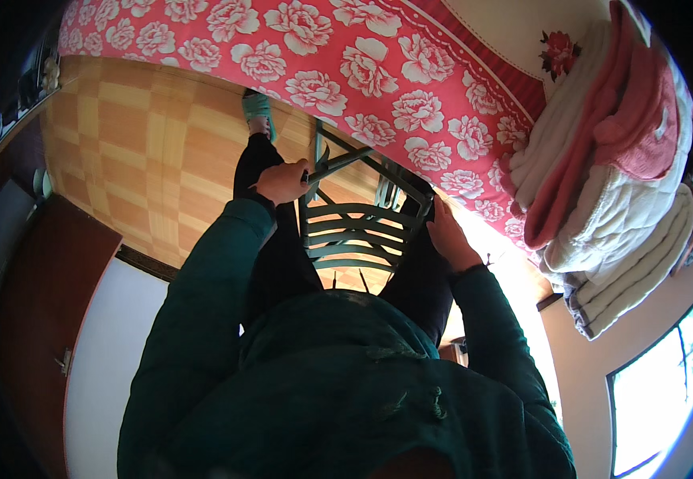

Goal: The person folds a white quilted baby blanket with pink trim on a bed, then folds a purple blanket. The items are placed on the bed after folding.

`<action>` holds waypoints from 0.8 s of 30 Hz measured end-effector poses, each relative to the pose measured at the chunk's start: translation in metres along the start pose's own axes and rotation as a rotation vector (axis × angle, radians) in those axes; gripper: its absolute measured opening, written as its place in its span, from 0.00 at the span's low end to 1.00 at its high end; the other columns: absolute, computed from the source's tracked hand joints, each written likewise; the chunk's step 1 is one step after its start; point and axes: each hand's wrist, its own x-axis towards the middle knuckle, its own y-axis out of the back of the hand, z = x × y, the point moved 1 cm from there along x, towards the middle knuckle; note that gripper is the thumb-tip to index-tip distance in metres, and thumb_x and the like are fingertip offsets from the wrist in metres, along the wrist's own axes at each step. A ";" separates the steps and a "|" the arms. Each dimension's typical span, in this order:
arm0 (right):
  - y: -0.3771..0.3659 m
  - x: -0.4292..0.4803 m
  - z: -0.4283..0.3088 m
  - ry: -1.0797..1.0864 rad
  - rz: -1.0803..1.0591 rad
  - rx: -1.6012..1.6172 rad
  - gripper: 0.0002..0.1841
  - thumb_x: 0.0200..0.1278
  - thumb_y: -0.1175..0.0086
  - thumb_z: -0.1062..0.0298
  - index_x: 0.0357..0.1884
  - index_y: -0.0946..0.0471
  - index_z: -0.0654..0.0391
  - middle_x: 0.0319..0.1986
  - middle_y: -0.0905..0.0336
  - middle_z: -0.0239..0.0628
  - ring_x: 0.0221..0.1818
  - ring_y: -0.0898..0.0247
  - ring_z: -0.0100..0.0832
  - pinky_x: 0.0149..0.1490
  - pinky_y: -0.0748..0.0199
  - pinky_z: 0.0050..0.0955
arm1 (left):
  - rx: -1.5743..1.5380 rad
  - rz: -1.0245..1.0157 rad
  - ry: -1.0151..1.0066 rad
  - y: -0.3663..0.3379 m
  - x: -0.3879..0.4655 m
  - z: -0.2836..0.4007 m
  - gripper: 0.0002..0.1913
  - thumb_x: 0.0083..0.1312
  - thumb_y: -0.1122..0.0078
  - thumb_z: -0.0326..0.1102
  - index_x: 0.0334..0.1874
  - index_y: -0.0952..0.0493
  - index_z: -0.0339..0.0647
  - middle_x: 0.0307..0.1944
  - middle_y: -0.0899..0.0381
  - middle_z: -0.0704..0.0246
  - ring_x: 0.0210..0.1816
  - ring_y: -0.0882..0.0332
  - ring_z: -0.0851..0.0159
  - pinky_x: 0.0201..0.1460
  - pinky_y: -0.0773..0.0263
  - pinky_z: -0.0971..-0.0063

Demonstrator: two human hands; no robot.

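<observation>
Between my legs stands a dark green metal folding chair with curved slats. My left hand is closed around a part of its frame at the upper left of the chair. On the other side, my right hand lies along the chair's right frame, beside my right thigh; its fingers are partly hidden, so I cannot tell how firmly it holds. The far end of the frame reaches under the edge of a pink bedspread with white flowers.
Folded quilts and blankets are piled on the bed's right end. The checked wooden floor spreads at the left, with a brown door beyond it. A green slipper is on my foot by the bed's edge. A bright window is at the lower right.
</observation>
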 end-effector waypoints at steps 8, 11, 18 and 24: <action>-0.017 0.002 0.056 0.093 0.207 0.130 0.29 0.66 0.47 0.61 0.66 0.34 0.61 0.52 0.24 0.57 0.57 0.30 0.54 0.61 0.32 0.47 | 0.050 0.159 0.019 0.054 0.016 -0.019 0.11 0.65 0.42 0.41 0.47 0.27 0.50 0.35 0.17 0.58 0.40 0.19 0.47 0.40 0.26 0.54; -0.037 -0.033 0.104 -0.296 0.147 0.352 0.26 0.73 0.55 0.57 0.67 0.36 0.62 0.52 0.24 0.61 0.52 0.26 0.57 0.58 0.29 0.47 | 0.093 0.187 0.036 0.078 0.024 -0.025 0.10 0.66 0.42 0.41 0.47 0.27 0.51 0.34 0.18 0.59 0.39 0.19 0.47 0.39 0.26 0.54; -0.156 -0.161 0.099 -0.737 -0.187 1.380 0.28 0.76 0.61 0.47 0.63 0.29 0.59 0.49 0.20 0.37 0.49 0.25 0.29 0.56 0.30 0.35 | 0.089 0.133 0.023 0.099 0.029 -0.020 0.11 0.66 0.42 0.39 0.49 0.28 0.51 0.37 0.18 0.61 0.42 0.20 0.49 0.41 0.27 0.55; -0.188 -0.182 0.060 -0.542 -0.262 1.537 0.25 0.74 0.54 0.54 0.60 0.27 0.66 0.52 0.21 0.39 0.54 0.26 0.35 0.57 0.28 0.31 | 0.163 0.075 0.019 0.104 0.034 -0.022 0.12 0.67 0.41 0.40 0.49 0.28 0.49 0.38 0.18 0.61 0.42 0.20 0.49 0.43 0.27 0.57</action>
